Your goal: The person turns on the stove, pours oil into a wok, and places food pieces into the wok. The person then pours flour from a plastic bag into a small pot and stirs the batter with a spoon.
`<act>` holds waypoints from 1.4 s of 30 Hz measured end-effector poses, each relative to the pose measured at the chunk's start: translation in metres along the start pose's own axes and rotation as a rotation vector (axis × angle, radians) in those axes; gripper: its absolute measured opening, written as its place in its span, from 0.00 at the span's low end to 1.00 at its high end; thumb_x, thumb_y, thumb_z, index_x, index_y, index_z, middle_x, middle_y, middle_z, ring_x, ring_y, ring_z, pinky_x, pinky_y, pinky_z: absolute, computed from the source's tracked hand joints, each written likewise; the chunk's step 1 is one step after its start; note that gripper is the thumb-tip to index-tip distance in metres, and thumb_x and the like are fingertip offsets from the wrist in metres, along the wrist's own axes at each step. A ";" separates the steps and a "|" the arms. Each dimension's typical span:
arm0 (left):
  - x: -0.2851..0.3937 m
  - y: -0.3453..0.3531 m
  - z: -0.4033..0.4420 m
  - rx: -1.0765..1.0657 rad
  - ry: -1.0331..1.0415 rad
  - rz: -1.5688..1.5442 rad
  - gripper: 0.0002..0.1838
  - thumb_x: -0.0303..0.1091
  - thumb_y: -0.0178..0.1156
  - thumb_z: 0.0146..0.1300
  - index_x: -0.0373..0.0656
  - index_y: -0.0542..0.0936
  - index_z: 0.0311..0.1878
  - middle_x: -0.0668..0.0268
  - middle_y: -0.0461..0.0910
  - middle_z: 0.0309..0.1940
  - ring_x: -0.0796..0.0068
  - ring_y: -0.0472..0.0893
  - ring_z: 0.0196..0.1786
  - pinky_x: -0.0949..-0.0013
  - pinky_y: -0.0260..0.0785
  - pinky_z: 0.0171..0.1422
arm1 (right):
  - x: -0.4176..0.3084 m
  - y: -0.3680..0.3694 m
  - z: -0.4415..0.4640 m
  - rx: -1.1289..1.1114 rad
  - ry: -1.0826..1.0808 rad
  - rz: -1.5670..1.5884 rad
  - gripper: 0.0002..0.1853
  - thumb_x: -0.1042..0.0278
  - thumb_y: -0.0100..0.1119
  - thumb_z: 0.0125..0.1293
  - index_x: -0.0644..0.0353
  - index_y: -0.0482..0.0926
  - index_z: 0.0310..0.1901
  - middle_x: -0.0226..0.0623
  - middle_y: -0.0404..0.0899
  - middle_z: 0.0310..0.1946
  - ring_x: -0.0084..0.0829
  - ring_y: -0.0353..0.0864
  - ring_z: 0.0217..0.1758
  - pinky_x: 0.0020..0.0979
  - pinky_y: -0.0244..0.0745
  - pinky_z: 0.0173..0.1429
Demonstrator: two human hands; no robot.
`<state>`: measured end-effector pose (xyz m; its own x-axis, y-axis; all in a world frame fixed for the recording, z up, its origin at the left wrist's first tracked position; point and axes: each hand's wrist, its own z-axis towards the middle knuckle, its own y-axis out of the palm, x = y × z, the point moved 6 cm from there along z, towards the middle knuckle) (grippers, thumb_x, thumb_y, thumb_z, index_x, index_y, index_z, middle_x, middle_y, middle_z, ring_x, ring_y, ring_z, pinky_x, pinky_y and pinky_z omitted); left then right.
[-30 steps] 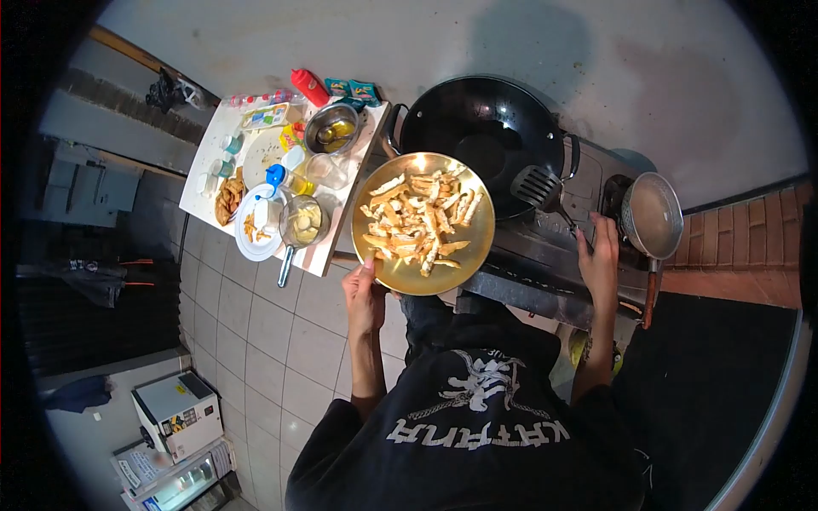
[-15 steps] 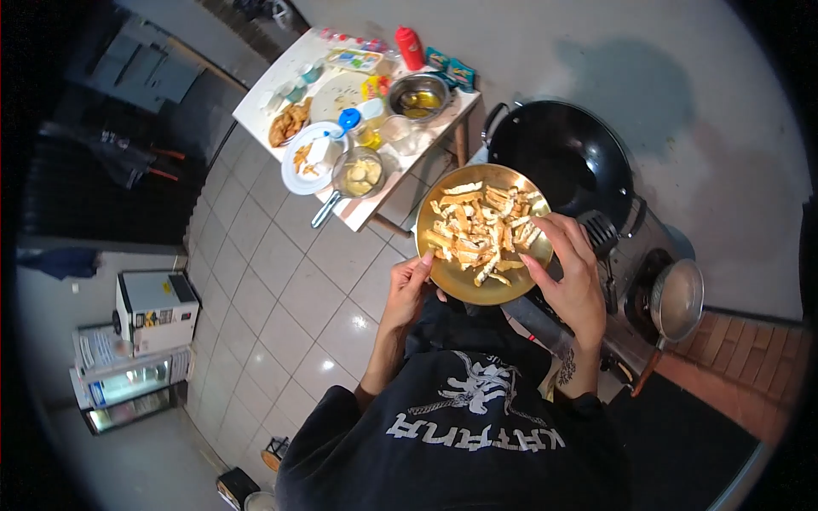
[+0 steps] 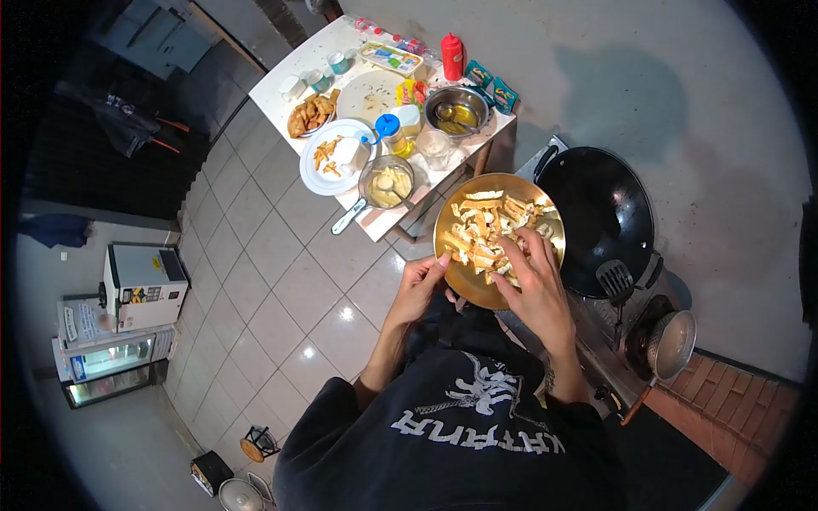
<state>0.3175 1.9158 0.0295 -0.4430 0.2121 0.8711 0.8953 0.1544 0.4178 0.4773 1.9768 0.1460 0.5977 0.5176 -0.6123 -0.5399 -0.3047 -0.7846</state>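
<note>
A round gold-coloured metal bowl is held in front of my body. In it lies a heap of cut strips, browned on the outside and white inside; I cannot tell their exact kind. My left hand grips the bowl's near left rim, thumb on top and fingers underneath. Over the right part of the bowl, my right hand reaches down among the strips. Its thumb and fingers are curved but apart, touching the strips. What lies under its palm is hidden.
A black wok stands right of the bowl, with a slotted spatula at its near edge. A smaller pan sits nearer. On the white table are a pot of potato pieces, a plate and a steel bowl.
My right hand has moved left from the bowl's right rim in among the strips. The view has shifted, and the bowl sits slightly further right and lower.
</note>
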 end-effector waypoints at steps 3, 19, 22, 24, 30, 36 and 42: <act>0.007 -0.007 0.017 -0.051 -0.037 0.022 0.19 0.41 0.49 0.73 0.31 0.79 0.43 0.60 0.82 0.33 0.77 0.80 0.28 0.74 0.73 0.27 | 0.004 0.004 0.012 0.047 0.059 -0.010 0.21 0.76 0.62 0.56 0.65 0.73 0.53 0.47 0.68 0.52 0.48 0.68 0.57 0.43 0.67 0.60; 0.009 0.008 0.080 -0.346 -0.154 0.000 0.20 0.43 0.49 0.73 0.31 0.80 0.40 0.62 0.82 0.29 0.79 0.79 0.25 0.76 0.74 0.27 | 0.011 -0.030 0.013 0.365 0.197 -0.030 0.14 0.79 0.62 0.56 0.66 0.78 0.46 0.44 0.74 0.46 0.45 0.72 0.50 0.40 0.70 0.54; 0.009 0.007 0.082 -0.382 -0.171 0.019 0.20 0.42 0.49 0.73 0.31 0.80 0.41 0.63 0.82 0.30 0.80 0.79 0.25 0.77 0.74 0.27 | 0.011 -0.035 0.004 0.441 0.229 -0.003 0.18 0.79 0.64 0.54 0.65 0.78 0.49 0.44 0.74 0.48 0.45 0.71 0.54 0.41 0.68 0.58; 0.011 0.006 0.084 -0.394 -0.167 0.044 0.20 0.43 0.49 0.73 0.31 0.80 0.41 0.63 0.82 0.30 0.80 0.79 0.25 0.77 0.74 0.27 | 0.012 -0.039 0.001 0.452 0.269 -0.039 0.20 0.77 0.65 0.53 0.64 0.78 0.50 0.44 0.73 0.49 0.46 0.70 0.55 0.41 0.68 0.59; 0.011 0.014 0.079 -0.390 -0.138 0.048 0.21 0.43 0.50 0.73 0.31 0.80 0.42 0.63 0.82 0.32 0.81 0.79 0.26 0.77 0.74 0.27 | 0.026 -0.038 0.000 0.276 0.370 -0.122 0.34 0.67 0.72 0.48 0.62 0.72 0.59 0.45 0.66 0.58 0.47 0.63 0.62 0.43 0.61 0.65; 0.001 0.019 0.069 -0.364 -0.126 0.053 0.21 0.43 0.50 0.73 0.31 0.80 0.42 0.63 0.82 0.31 0.81 0.79 0.26 0.77 0.74 0.27 | 0.027 -0.022 -0.005 0.298 0.297 -0.103 0.35 0.66 0.72 0.48 0.62 0.71 0.60 0.46 0.65 0.59 0.49 0.62 0.63 0.44 0.60 0.66; -0.002 0.014 0.062 -0.333 -0.119 0.031 0.20 0.42 0.50 0.73 0.31 0.80 0.43 0.63 0.82 0.30 0.80 0.79 0.25 0.77 0.73 0.27 | 0.024 -0.030 -0.020 0.381 0.272 -0.065 0.31 0.68 0.71 0.50 0.65 0.72 0.57 0.46 0.66 0.59 0.48 0.65 0.61 0.44 0.64 0.63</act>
<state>0.3280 1.9777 0.0173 -0.4003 0.3252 0.8567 0.8657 -0.1725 0.4699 0.5201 1.9828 0.1529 0.7435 0.2825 -0.6061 -0.6449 0.0631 -0.7617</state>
